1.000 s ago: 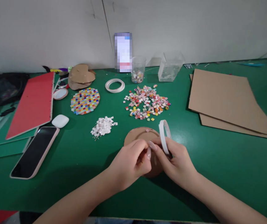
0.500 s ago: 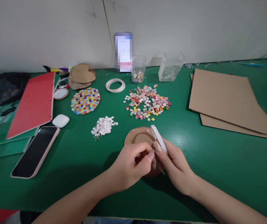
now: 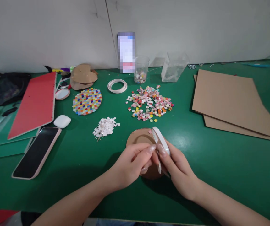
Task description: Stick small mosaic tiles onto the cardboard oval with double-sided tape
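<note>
My right hand (image 3: 180,169) grips a roll of white tape (image 3: 163,142) stood on edge, its thumb over the near side. Against that thumb my left hand (image 3: 135,164) is closed, thumb and forefinger pinched at the roll; whatever is between them is too small to make out. Under both hands lies a round cardboard disc (image 3: 135,135), partly hidden, with a small pink tile (image 3: 150,131) near its far edge. Beyond it spreads a heap of coloured mosaic tiles (image 3: 149,103). White paper scraps (image 3: 105,127) are piled to the left.
A tile-covered disc (image 3: 87,101), another tape roll (image 3: 117,86) and a dark phone (image 3: 37,153) lie left. At the back stand a lit phone (image 3: 126,51), a cup with tiles (image 3: 140,77) and a clear box (image 3: 174,67). Cardboard sheets (image 3: 224,100) lie right.
My left fingers have shifted slightly up and left at the roll, and the roll has turned a little, showing more of its side. The view has moved slightly.
</note>
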Demonstrator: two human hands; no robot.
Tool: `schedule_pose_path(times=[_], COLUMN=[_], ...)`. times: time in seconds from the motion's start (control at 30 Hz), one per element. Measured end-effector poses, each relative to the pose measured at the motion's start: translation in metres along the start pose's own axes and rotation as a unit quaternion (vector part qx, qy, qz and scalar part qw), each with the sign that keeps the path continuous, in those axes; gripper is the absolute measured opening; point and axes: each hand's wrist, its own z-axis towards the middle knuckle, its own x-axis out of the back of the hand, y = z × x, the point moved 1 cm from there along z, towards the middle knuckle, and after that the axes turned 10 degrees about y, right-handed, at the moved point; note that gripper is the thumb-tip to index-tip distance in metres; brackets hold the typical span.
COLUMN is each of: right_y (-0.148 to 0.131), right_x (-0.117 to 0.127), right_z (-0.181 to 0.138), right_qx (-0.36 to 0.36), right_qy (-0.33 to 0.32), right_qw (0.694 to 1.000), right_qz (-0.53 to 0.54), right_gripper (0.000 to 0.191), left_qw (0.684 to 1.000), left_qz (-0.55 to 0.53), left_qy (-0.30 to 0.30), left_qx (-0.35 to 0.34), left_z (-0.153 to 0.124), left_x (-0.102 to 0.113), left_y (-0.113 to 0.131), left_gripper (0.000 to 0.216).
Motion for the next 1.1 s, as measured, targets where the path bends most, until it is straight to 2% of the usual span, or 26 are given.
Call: schedule_pose_path(times=[0.17, 0.4, 0.63, 0.77, 0.93, 1.1], right_y=[-0.001, -0.0014, 0.0023, 0.0056, 0.0054, 0.0036], right_x=[0.0004, 0.0007, 0.0024, 0.0025, 0.0001, -0.0007], right_z=[-0.0002, 0.0012, 0.0007, 0.0004, 0.0014, 0.0019], right_qx=[0.01, 0.02, 0.075, 0.08, 0.043, -0.068], right_qy=[0.008, 0.005, 0.002, 0.002, 0.008, 0.008], right_qw=[1.0, 0.999, 0.993, 0.989, 0.995, 0.998], right_qz=[-0.006, -0.026, -0.092, -0.126, -0.093, 0.004], right_gripper=[0.029, 0.028, 0.026, 0.025, 0.028, 0.033], left_qw=[1.0, 1.0, 0.999, 0.997, 0.995, 0.997], left_qz=[0.009, 0.015, 0.026, 0.049, 0.062, 0.034], left_qy=[-0.008, -0.014, 0.002, 0.033, 0.053, 0.036], left_qx=[0.015, 0.019, 0.035, 0.043, 0.047, 0.058], left_z=[-0.0007, -0.0008, 0.0011, 0.0007, 0.0005, 0.0006], left_x=[0.0007, 0.0008, 0.0007, -0.0003, -0.001, 0.0024], left_y=[0.0005, 0.0012, 0.0028, 0.005, 0.0064, 0.0074], left_gripper=[0.021, 0.02, 0.02, 0.017, 0.015, 0.013])
